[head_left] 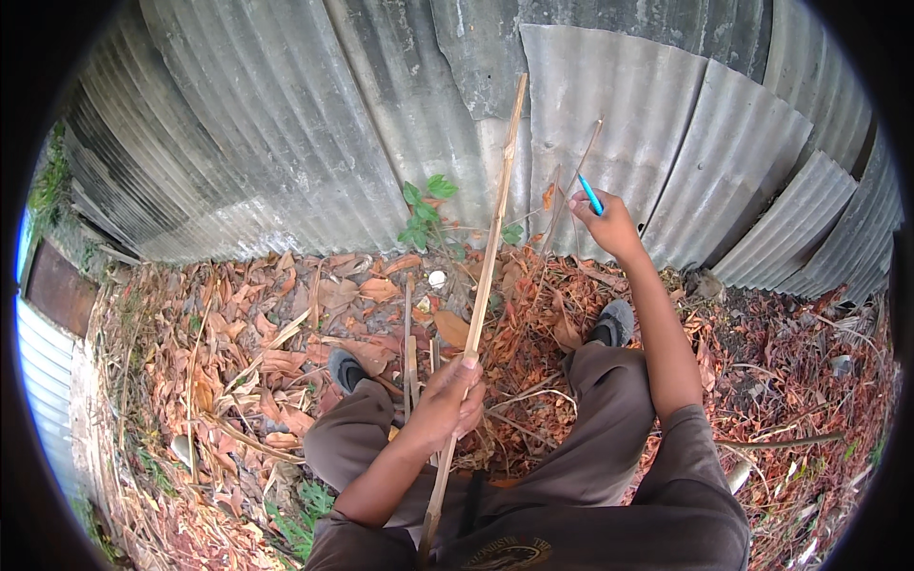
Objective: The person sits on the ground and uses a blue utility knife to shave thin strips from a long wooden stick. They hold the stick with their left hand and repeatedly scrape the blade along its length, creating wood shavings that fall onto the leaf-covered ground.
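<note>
My left hand (449, 403) is wrapped round a long, pale strip of split wood or bamboo (493, 233). The strip slants from my lap, past my knees, up in front of the metal fence. My right hand (607, 226) is stretched forward near the fence, with its fingers closed on a slim, bright blue object (591, 194). One end of it juts out above the fingers; the rest is hidden in the hand, so its exact kind does not show. A thin dry twig (588, 150) rises beside these fingers; whether they pinch it I cannot tell.
Overlapping corrugated metal sheets (286, 124) form a fence ahead. Dry brown leaves (276, 352) cover the ground. A small green plant (421, 214) grows at the fence foot, near a white round thing (437, 279). Narrow wooden sticks (410, 366) stand between my legs.
</note>
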The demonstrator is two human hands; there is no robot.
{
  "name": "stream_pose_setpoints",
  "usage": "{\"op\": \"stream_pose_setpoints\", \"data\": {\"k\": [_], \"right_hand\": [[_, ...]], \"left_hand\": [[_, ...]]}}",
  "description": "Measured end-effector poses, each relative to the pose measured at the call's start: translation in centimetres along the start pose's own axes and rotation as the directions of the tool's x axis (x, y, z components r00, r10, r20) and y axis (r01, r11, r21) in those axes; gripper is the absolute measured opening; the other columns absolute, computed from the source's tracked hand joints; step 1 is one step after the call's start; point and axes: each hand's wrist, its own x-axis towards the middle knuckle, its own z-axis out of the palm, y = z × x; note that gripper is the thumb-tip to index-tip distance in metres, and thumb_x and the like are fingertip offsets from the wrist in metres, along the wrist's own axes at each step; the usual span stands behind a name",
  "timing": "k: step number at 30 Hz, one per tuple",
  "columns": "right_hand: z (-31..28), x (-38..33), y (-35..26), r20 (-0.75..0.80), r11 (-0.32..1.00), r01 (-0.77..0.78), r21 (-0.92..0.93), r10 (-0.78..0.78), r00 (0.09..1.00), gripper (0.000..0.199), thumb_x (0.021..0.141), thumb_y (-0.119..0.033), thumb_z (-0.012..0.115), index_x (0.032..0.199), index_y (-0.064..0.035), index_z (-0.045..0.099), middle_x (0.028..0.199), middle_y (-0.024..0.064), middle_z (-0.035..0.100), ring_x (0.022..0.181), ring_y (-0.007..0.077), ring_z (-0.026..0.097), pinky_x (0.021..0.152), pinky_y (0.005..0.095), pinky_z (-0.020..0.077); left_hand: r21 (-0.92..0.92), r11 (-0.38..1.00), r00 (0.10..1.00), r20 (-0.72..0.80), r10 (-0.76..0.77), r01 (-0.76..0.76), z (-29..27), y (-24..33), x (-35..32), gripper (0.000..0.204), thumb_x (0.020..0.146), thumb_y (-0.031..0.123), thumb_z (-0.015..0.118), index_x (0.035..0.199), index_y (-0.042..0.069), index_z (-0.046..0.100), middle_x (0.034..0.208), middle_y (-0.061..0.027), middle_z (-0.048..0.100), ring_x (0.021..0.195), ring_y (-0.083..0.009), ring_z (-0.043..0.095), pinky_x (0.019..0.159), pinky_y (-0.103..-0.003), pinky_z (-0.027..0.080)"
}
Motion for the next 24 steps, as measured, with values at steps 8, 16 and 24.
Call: {"op": "stream_pose_setpoints", "data": {"k": [8, 16, 24], "right_hand": [[6.0, -1.6, -6.7, 0.226, 0.713, -0.311, 0.628, 0.216, 0.950, 0.042, 0.094, -0.041, 0.059, 0.088, -0.0003, 0.065, 0.056, -0.0019, 0.045, 0.039, 0.0078, 0.035, 0.039, 0.0248, 0.0252], [7.5, -3.0, -9.9, 0.333, 0.605, -0.368, 0.706, 0.175, 0.927, 0.030, 0.097, -0.029, 0.056, 0.098, -0.0011, 0.064, 0.063, -0.0033, 0.047, 0.042, 0.0059, 0.034, 0.041, 0.0234, 0.0261], [8.1, -4.2, -11.1, 0.092, 0.984, 0.165, 0.069, -0.171, 0.981, 0.045, 0.090, -0.047, 0.060, 0.091, -0.0024, 0.063, 0.061, 0.0041, 0.057, 0.053, 0.0193, 0.055, 0.051, 0.0339, 0.0413]], "left_hand": [[0.421, 0.907, 0.994, 0.105, -0.039, -0.009, -3.5, 4.2, 7.1, 0.035, 0.103, 0.041, 0.035, 0.087, 0.011, 0.039, 0.054, 0.0025, 0.033, 0.036, -0.0065, 0.028, 0.034, -0.022, 0.028], [0.352, 0.936, 0.986, 0.157, -0.056, -0.003, -5.1, 4.9, 7.1, 0.038, 0.102, 0.045, 0.035, 0.092, 0.009, 0.043, 0.057, 0.0012, 0.039, 0.038, -0.0084, 0.038, 0.037, -0.024, 0.036], [-0.311, 0.946, 0.921, 0.389, 0.038, 0.093, -7.1, 3.4, 6.0, 0.051, 0.102, 0.051, 0.028, 0.066, 0.015, 0.036, 0.041, 0.0034, 0.028, 0.031, -0.0099, 0.033, 0.036, -0.024, 0.031]]}}
